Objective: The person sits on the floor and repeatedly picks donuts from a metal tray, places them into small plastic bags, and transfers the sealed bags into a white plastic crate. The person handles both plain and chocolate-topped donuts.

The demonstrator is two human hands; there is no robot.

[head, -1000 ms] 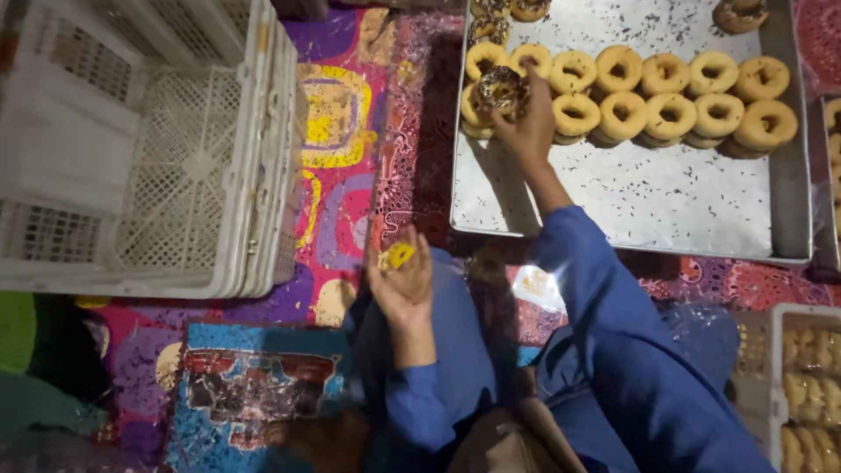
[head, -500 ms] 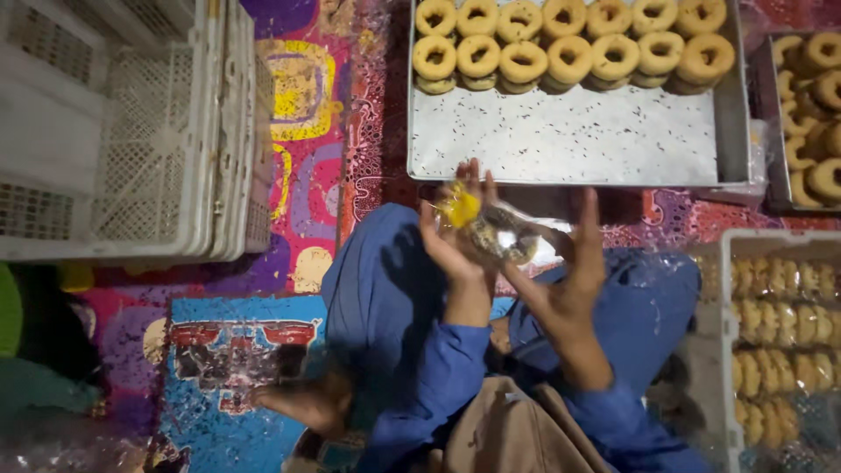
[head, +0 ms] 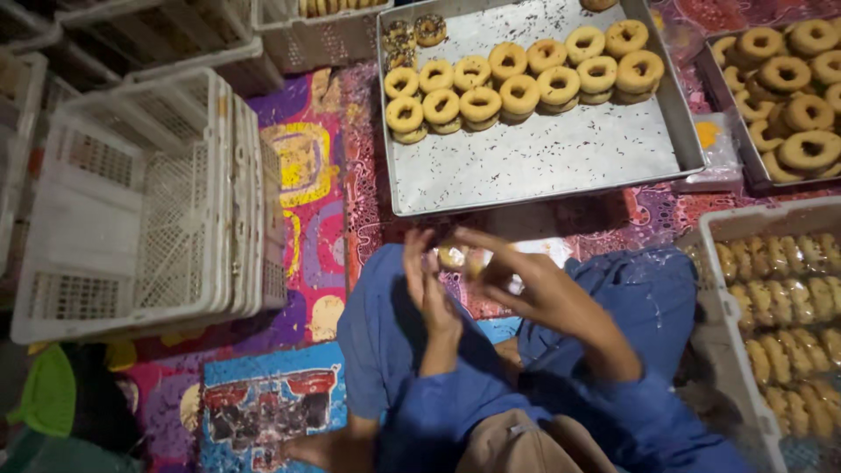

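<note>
Doughnut in both hands, mid-wrap, over your lap.

Your left hand (head: 429, 285) stands upright, fingers together, touching one side of a small doughnut (head: 453, 257) in what looks like clear film; your right hand (head: 534, 289) curls round its other side, thumb and fingers pinching the wrapper. The motion blur hides whether the film is sealed. Ahead on the floor mat, the steel tray (head: 543, 162) carries two rows of plain ring doughnuts (head: 517, 83) along its far side, with a few sprinkled ones at the far left corner; the near half is bare metal scattered with sprinkles. Right of you, the white crate (head: 714, 302) holds rows of wrapped doughnuts (head: 788, 289). My reading: about half the tray is done, roughly two rows are left, and another dark tray (head: 740, 144) of rings waits further right. Empty white crates (head: 140, 201) stand stacked at your left.
</note>
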